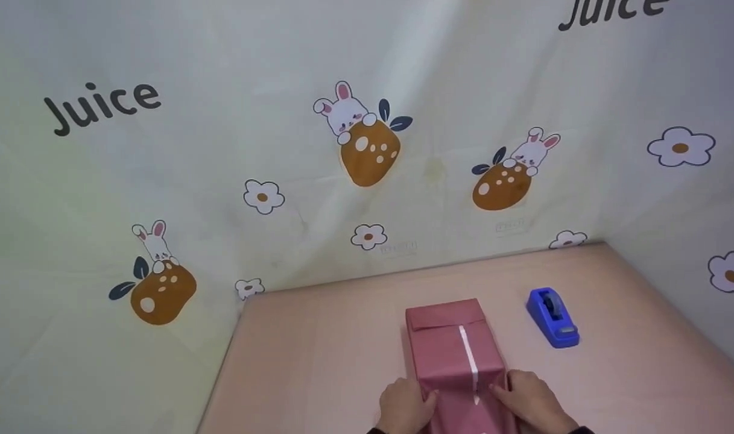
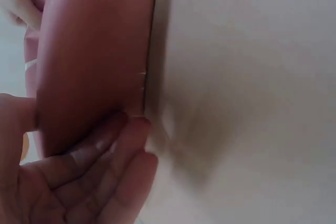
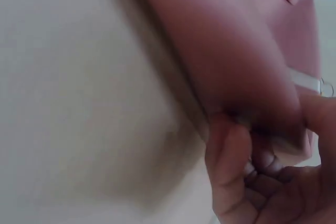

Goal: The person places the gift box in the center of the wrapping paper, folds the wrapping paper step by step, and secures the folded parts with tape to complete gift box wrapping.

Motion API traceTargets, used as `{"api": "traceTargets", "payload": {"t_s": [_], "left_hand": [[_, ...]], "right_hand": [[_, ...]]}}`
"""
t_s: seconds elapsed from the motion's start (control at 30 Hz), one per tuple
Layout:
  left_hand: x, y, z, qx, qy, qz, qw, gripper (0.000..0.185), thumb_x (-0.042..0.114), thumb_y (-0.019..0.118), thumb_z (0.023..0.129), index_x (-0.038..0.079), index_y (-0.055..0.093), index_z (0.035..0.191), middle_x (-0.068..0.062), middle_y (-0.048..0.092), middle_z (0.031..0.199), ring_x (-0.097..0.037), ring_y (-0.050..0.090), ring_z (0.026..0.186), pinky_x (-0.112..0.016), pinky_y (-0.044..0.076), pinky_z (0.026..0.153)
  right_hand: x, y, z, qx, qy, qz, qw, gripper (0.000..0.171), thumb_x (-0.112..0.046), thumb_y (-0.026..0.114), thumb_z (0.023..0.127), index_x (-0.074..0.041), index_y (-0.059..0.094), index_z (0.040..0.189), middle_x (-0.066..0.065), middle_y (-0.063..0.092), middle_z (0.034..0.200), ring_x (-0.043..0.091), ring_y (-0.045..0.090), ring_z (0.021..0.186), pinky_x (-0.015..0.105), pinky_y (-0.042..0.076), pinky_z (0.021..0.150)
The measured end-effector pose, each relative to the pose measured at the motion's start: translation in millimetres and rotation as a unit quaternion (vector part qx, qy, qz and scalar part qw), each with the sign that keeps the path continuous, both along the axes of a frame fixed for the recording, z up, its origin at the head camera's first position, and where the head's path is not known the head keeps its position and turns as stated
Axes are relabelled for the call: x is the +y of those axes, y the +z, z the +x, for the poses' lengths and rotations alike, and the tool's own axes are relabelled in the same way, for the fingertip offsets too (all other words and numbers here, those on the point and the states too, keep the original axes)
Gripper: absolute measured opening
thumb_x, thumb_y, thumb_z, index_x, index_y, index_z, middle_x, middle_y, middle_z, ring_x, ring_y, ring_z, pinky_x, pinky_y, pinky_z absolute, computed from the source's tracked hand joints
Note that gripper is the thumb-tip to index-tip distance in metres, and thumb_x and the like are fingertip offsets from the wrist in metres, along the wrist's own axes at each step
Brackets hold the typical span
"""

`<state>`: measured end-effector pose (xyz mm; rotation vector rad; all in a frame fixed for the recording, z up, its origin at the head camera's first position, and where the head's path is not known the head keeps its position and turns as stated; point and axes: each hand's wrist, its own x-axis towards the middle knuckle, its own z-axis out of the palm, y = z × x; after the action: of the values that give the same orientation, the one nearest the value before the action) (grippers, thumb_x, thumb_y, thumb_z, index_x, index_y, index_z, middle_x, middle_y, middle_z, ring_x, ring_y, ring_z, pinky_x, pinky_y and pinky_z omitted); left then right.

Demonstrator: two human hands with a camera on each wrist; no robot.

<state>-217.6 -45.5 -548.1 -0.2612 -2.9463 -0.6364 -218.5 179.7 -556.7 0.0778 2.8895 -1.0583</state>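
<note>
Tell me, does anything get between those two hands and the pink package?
Nothing visible does: the left hand and right hand grip the pink package directly, one at each side. The blue tape dispenser stands apart on the table, right of the package.

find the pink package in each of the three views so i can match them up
Head: the pink package is at the bottom, right of centre, between the left hand and right hand.
Left wrist: upper left, its lower end at the left hand.
Right wrist: upper right, its lower end at the right hand.
Shared landmark: the white strip on the package.
</note>
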Motion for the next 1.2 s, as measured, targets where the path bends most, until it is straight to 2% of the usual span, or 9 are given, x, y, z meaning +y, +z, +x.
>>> {"api": "traceTargets", "payload": {"t_s": [0.1,0.27,0.43,0.67,0.77,0.83,0.97,1.1,1.2], "left_hand": [[10,0.3,0.4,0.060,0.021,-0.080,0.9948,0.038,0.037,0.063,0.076,0.009,0.052,0.053,-0.004,0.054,0.055,-0.020,0.055,0.051,-0.032,0.039,0.043],[22,1.9,2.5,0.052,0.034,-0.142,0.9879,0.029,0.032,0.067,0.072,0.006,0.060,0.061,-0.005,0.057,0.060,-0.022,0.058,0.055,-0.033,0.042,0.044],[29,4.1,7.8,0.064,0.006,-0.187,0.9802,0.025,0.028,0.068,0.068,0.010,0.057,0.056,-0.003,0.056,0.058,-0.018,0.056,0.053,-0.032,0.039,0.040],[25,2.1,16.9,0.104,-0.029,-0.136,0.9848,0.038,0.046,0.062,0.078,0.009,0.060,0.071,-0.003,0.058,0.065,-0.019,0.057,0.059,-0.028,0.044,0.046],[16,0.4,17.0,0.116,-0.077,-0.075,0.9874,0.022,0.030,0.058,0.085,0.010,0.057,0.080,-0.001,0.055,0.072,-0.016,0.056,0.063,-0.024,0.045,0.051],[9,-2.3,15.4,0.131,-0.124,-0.036,0.9829,0.011,0.011,0.064,0.078,0.010,0.055,0.084,0.000,0.055,0.077,-0.013,0.055,0.066,-0.021,0.046,0.054],[-7,-10.8,10.5,0.138,-0.231,-0.013,0.9629,0.042,0.006,0.071,0.066,0.009,0.053,0.103,0.000,0.051,0.094,-0.006,0.052,0.076,-0.013,0.045,0.060],[-17,-20.9,6.3,0.118,-0.298,-0.037,0.9466,0.058,0.027,0.070,0.076,0.007,0.046,0.125,-0.001,0.044,0.110,-0.004,0.049,0.089,-0.009,0.042,0.064],[-16,-26.5,5.5,0.161,-0.296,-0.091,0.9371,0.063,0.046,0.064,0.078,0.009,0.046,0.126,-0.001,0.044,0.111,-0.006,0.047,0.086,-0.009,0.039,0.060]], "right_hand": [[-7,0.2,3.3,0.036,0.001,0.077,0.996,0.026,-0.023,0.064,0.077,-0.008,0.050,0.062,0.000,0.047,0.055,0.014,0.044,0.051,0.028,0.034,0.047],[-17,0.0,9.3,0.103,0.005,0.157,0.982,0.025,-0.021,0.066,0.073,-0.006,0.050,0.061,0.004,0.051,0.053,0.018,0.048,0.047,0.033,0.037,0.043],[-23,-1.0,16.3,0.152,0.012,0.184,0.971,0.022,-0.019,0.069,0.068,-0.004,0.054,0.067,0.010,0.056,0.059,0.029,0.055,0.052,0.042,0.040,0.044],[-26,1.5,22.7,0.104,0.037,0.102,0.989,0.028,-0.034,0.069,0.076,-0.012,0.051,0.073,-0.003,0.046,0.058,0.011,0.042,0.052,0.028,0.034,0.047],[-21,3.8,23.4,0.127,0.072,0.077,0.986,0.019,-0.033,0.062,0.083,-0.016,0.054,0.078,-0.008,0.052,0.068,0.006,0.047,0.060,0.027,0.039,0.053],[-15,3.9,23.4,0.172,0.114,0.073,0.976,0.009,-0.023,0.060,0.085,-0.015,0.058,0.083,-0.008,0.057,0.077,0.007,0.052,0.069,0.029,0.045,0.059],[-3,0.1,22.8,0.254,0.210,0.084,0.940,0.017,-0.005,0.060,0.082,-0.007,0.062,0.099,0.000,0.061,0.094,0.011,0.055,0.086,0.033,0.050,0.072],[7,-8.7,21.3,0.298,0.276,0.136,0.904,0.038,-0.005,0.064,0.077,-0.004,0.058,0.115,0.003,0.058,0.106,0.011,0.048,0.091,0.028,0.049,0.071],[10,-16.4,20.4,0.310,0.290,0.190,0.885,0.046,-0.018,0.066,0.077,-0.007,0.055,0.121,0.004,0.056,0.111,0.014,0.045,0.092,0.026,0.045,0.068]]}}
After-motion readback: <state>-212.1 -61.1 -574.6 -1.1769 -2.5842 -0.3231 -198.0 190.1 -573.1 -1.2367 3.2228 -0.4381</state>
